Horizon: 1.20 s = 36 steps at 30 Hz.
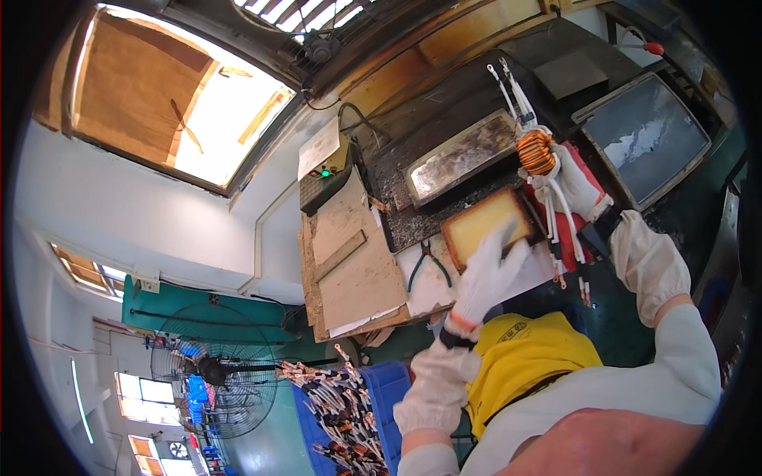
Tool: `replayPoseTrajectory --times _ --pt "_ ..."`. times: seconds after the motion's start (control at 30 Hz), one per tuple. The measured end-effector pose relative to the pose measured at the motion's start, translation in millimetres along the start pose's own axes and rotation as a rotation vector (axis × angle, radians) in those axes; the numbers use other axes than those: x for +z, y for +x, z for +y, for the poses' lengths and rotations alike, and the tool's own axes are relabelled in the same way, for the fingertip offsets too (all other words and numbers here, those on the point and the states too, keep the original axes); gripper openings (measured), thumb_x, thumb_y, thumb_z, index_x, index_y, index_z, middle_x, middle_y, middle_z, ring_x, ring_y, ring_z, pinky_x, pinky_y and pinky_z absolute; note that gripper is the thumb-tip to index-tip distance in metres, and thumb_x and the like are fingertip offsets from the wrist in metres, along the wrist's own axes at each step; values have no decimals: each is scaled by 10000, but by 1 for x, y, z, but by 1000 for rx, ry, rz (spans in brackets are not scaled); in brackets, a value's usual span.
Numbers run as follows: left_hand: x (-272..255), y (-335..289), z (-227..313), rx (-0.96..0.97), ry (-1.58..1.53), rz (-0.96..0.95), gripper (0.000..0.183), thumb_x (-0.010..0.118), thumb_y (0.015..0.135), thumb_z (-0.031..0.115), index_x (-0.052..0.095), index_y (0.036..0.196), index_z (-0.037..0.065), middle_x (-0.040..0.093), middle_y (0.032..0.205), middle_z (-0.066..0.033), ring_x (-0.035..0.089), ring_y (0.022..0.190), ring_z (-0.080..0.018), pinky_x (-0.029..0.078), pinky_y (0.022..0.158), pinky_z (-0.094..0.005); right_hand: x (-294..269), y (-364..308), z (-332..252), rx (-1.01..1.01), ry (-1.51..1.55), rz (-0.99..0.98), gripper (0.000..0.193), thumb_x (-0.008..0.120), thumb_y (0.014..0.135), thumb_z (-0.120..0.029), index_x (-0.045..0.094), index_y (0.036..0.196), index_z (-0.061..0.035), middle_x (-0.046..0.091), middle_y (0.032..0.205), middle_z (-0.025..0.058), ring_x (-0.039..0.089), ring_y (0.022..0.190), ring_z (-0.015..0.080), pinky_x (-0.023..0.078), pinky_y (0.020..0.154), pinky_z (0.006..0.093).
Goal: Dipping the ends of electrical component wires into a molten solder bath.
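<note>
Right hand (583,190): gloved, fingers closed on the coil (536,152), thumb side at its white leads (520,99). Coil sits at the fingertips, leads running above and below it. Left hand (486,278): gloved, empty, fingers spread wide over the yellow block (482,226); can't tell if they touch it.

Counts:
- 1 coil, in the right-hand grip. Its leads overlap, can't count them.
- 1 red cloth (566,248), just below the right hand, behind the leads.
- 1 yellow block, under the left fingers.
- 1 silvery pan (460,159), left of the coil, above the left hand.
- 1 grey tray (647,139), right of and above the right hand.
- 1 pliers (426,248), left of the left hand, near.
- 1 control box (324,168), green light, well left of both hands.
- 1 blue bin (389,397), below-left of the left hand; cable pieces (341,412) inside, too many to count.
- 1 fan (213,371), farther left.
</note>
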State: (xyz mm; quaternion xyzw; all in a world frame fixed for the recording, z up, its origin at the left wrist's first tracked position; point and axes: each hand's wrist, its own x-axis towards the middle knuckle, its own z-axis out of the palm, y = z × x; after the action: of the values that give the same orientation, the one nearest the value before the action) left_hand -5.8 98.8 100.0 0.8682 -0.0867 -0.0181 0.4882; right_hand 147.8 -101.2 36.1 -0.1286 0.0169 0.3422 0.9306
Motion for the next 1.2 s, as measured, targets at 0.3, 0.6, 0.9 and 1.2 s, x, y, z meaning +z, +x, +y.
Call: replayPoseTrajectory --times 0.3,0.6,0.9,1.2 --pt "54 146 4 -231 -357 158 819 674 853 403 303 1434 -39 512 1323 -280 547 1200 -323 444 980 -373 -10 2 -4 11 24 -86 486 434 972 -510 528 1201 -91 639 921 58 636 711 198 543 580 334" --pt "67 162 24 -313 -148 336 867 729 763 416 350 1420 -2 590 1208 -217 625 1040 -273 498 892 -343 -12 11 1 1 60 -96 432 472 992 -435 493 1270 -105 600 1194 105 608 1070 246 496 960 426" --pt "8 161 -23 -163 -681 474 497 687 839 168 478 1241 -38 612 1028 -100 631 850 -153 535 730 -275 -11 9 3 162 -272 -146 472 463 1002 -393 560 1193 27 636 1142 141 626 989 225 510 886 349" --pt "-107 83 -25 -338 631 454 778 762 648 266 465 1350 109 564 1238 -184 583 1123 -340 488 942 -403 -11 10 2 143 -240 -46 408 484 995 -373 612 1110 -3 660 1072 121 640 929 213 527 826 326"
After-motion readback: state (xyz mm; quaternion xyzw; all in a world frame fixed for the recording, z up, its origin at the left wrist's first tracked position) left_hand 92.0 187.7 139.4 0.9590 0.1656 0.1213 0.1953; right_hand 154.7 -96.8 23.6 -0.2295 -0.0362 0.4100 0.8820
